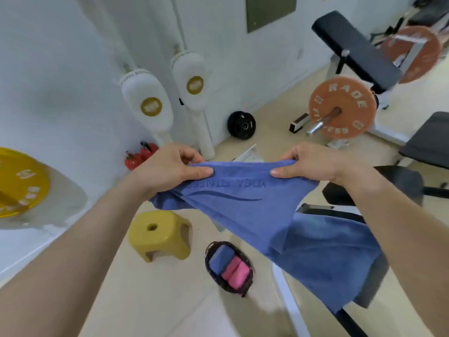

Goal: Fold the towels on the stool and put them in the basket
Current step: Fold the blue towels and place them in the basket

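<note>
I hold a blue towel up in the air by its top edge. My left hand pinches the left corner and my right hand pinches the right corner. The cloth hangs down to the right, with "YOGA FITNESS" lettering near the top. Below it on the floor stands a yellow plastic stool with nothing on its seat. Right of the stool sits a dark woven basket holding a folded blue towel and two folded pink towels.
A weight bench and barbell with orange plates stand at the back right. A black plate leans on the wall. White padded posts, red kettlebells and a yellow plate are on the left. A black seat is at right.
</note>
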Tool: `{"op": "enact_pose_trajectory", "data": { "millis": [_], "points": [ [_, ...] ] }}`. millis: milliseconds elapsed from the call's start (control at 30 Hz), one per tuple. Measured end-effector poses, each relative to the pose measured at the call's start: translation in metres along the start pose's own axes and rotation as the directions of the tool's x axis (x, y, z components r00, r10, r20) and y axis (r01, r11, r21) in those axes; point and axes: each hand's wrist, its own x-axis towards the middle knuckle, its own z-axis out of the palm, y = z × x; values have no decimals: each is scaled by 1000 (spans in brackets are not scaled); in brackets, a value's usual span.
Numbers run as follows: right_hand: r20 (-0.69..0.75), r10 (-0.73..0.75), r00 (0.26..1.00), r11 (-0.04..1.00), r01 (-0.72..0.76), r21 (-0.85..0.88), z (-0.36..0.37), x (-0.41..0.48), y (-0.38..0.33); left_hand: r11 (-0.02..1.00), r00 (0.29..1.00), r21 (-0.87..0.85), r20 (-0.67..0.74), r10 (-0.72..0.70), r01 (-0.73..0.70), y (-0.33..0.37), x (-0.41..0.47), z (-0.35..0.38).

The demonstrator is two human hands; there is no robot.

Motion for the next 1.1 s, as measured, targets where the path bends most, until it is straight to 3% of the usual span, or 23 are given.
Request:
{"op": "enact_pose_trajectory", "data": {
  "millis": [100,233,267,367,400,467,567,700,767,900,1000,1100],
  "points": [
    [13,-109,994,991,110,-81,41,4,-90,992,993,124,-115,3,12,-47,-80,-73],
    [-84,-248,965,968,243,-66,105,11,-193,993,983,61,-161,-86,97,-112,-192,-149],
    [-104,-275,956,961,274,-20,126,11,-216,990,982,79,-156,-104,117,-127,-215,-164],
    [-79,-307,948,862,312,400,195,7,-282,948,976,268,-181,-124,170,-161,-270,-201],
    [-32,-327,944,818,300,491,216,7,-300,952,973,258,-198,-116,166,-170,-282,-208],
    [31,-386,922,795,315,518,255,12,-330,997,977,-6,-200,-74,75,-177,-296,-210],
    [11,-459,888,789,402,465,294,26,-369,890,980,-451,-197,-29,-64,-174,-290,-193],
    [-70,-427,902,641,356,680,311,63,-377,873,938,-475,-339,-69,-108,-180,-260,-193],
    [71,-503,861,596,286,750,313,89,-364,837,905,-531,-408,-119,-129,-187,-244,-210],
    [317,-540,779,666,166,727,324,140,-335,745,904,-644,-406,-137,-176,-197,-208,-250],
    [313,-495,811,675,131,726,327,178,-329,694,910,-696,-388,-145,-186,-209,-177,-281],
    [216,-419,882,678,146,720,316,209,-331,682,904,-709,-394,-168,-182,-230,-152,-309]
  ]
}}
